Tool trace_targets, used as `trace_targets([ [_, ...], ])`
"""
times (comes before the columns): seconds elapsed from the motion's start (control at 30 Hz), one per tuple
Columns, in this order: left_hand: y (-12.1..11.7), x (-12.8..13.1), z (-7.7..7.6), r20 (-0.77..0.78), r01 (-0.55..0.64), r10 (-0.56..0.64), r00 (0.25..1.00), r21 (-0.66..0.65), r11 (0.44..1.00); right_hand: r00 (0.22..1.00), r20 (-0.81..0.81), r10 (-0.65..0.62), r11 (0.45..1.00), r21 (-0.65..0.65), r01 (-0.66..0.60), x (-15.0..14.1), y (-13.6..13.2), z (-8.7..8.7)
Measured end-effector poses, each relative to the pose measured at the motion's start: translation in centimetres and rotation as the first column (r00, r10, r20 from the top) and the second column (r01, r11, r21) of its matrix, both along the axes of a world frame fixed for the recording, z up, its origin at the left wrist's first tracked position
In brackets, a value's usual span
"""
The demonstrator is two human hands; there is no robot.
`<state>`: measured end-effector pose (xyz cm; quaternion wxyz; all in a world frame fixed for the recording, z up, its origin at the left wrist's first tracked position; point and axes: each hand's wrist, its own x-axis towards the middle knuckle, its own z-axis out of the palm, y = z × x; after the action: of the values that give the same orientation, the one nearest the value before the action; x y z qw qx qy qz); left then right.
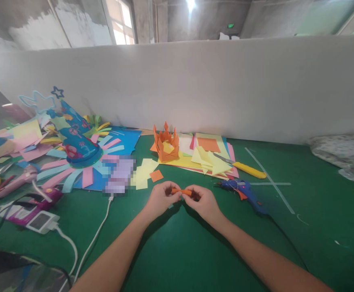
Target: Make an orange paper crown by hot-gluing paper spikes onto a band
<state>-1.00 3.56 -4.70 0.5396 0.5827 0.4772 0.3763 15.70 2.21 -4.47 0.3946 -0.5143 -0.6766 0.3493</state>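
Observation:
My left hand (161,198) and my right hand (203,200) meet over the green table (177,251), fingers pinched on the two ends of a small rolled orange paper piece (181,192). Just beyond them lie a small orange paper square (156,175) and yellow paper pieces (143,172). Farther back an orange paper crown (166,142) stands on a stack of coloured paper sheets (209,156). A blue glue gun (244,190) lies to the right of my right hand.
Yellow-handled scissors (244,166) rest on the paper stack. At the left stand a blue cone hat (75,136) on paper strips, a pink tool (13,182), a white charger (41,221) and cables. A grey partition wall (225,85) closes the back. A plastic bag (344,154) lies far right.

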Motion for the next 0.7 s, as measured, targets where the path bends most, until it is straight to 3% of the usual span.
trace_targets([
  [0.4, -0.28, 0.02, 0.23, -0.072, 0.112, -0.104, 0.992, 0.113, 0.987, 0.996, 0.086, 0.029, 0.999, 0.031, -0.031, -0.05, 0.13, 0.0],
  [0.7, 0.31, -0.3, 0.5, -0.131, -0.006, 0.025, 0.991, 0.141, 0.99, 0.997, 0.083, 0.001, 0.999, 0.038, -0.004, -0.03, 0.11, 0.09],
])
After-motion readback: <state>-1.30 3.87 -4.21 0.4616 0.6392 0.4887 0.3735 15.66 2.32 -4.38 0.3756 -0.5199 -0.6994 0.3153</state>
